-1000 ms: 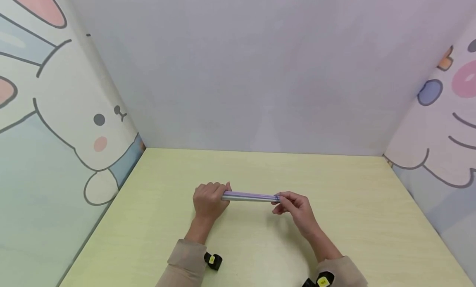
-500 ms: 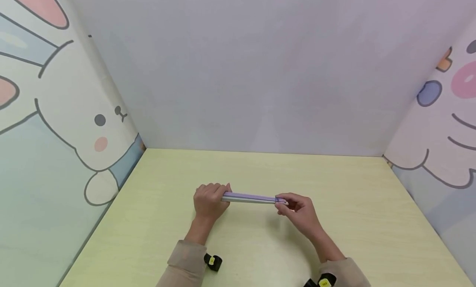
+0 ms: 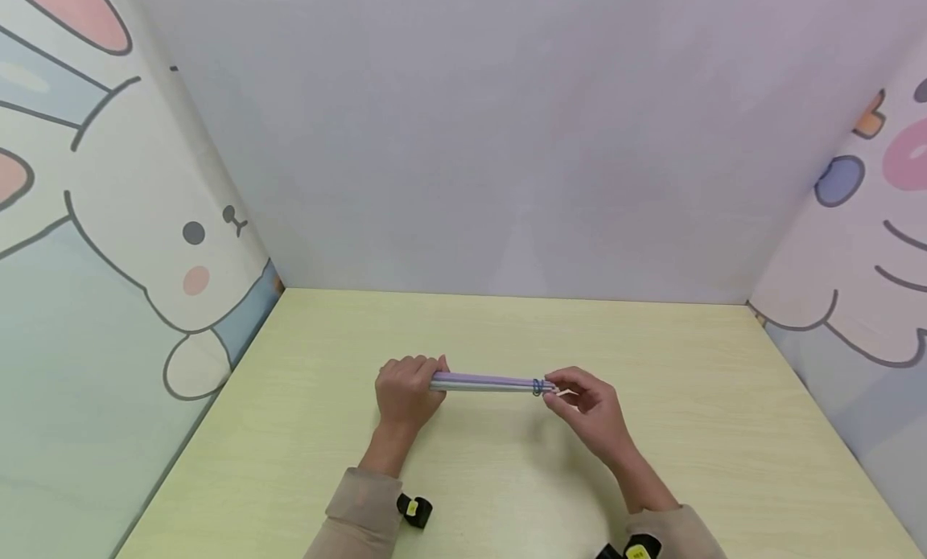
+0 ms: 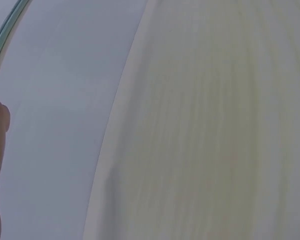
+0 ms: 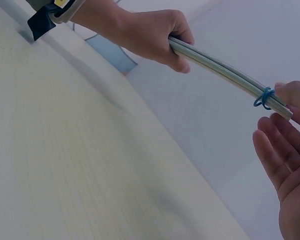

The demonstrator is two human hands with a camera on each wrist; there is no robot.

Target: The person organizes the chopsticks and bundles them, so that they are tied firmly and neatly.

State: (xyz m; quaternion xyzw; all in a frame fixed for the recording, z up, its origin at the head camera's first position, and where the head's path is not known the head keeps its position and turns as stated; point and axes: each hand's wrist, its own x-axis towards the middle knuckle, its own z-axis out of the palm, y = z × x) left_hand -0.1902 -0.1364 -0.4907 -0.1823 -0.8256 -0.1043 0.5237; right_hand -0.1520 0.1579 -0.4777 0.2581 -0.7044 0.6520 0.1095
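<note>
Head view: part of the stick bundle (image 3: 485, 383) hidden inside the left grip (image 3: 408, 390).

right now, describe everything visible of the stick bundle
The stick bundle is slim, straight, pale purple and green; material and count unclear. It is held above the table, nearly level in the head view. The left hand grips one end; a blue band loops round it near the other, which the right hand seems to pinch.

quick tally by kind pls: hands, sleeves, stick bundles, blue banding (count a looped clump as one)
hands: 2 (left hand, right hand)
sleeves: 2 (left sleeve, right sleeve)
stick bundle: 1
blue banding: 1 looped clump
total: 6
</note>
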